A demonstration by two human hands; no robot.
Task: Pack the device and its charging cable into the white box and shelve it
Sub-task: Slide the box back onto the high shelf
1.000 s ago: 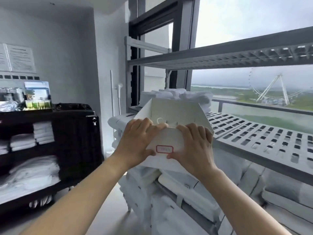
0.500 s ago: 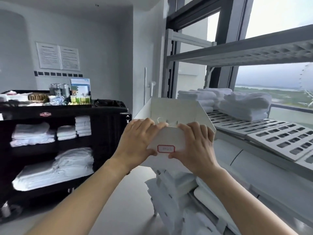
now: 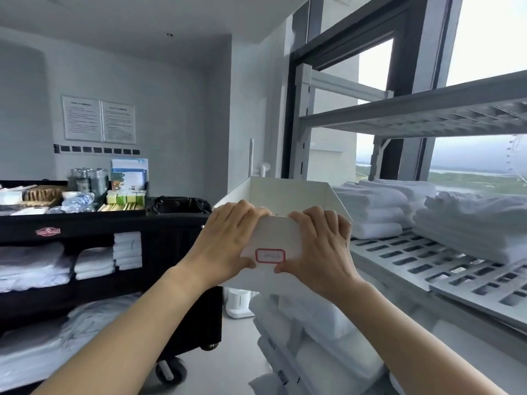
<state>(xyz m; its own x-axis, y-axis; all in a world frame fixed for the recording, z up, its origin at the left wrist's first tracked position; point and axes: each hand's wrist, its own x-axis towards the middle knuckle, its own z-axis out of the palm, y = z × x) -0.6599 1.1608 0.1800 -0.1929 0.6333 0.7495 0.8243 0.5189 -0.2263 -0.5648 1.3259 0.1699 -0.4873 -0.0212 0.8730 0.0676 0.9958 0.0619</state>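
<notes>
Two hands, my left hand (image 3: 228,238) and my right hand (image 3: 319,246), grasp the near wall of the white box (image 3: 288,195), held in the air beside the slatted shelf (image 3: 427,269), so I'd carry it level onto a bare patch near the folded towels (image 3: 370,212); I cannot see its contents or read its label (image 3: 270,255).

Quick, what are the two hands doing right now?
Left hand: closed, gripping the white box by its near edge.
Right hand: closed, gripping the same white box.

Stacked towels (image 3: 376,212) fill the rear of the shelf (image 3: 422,266); front slats free.
</notes>
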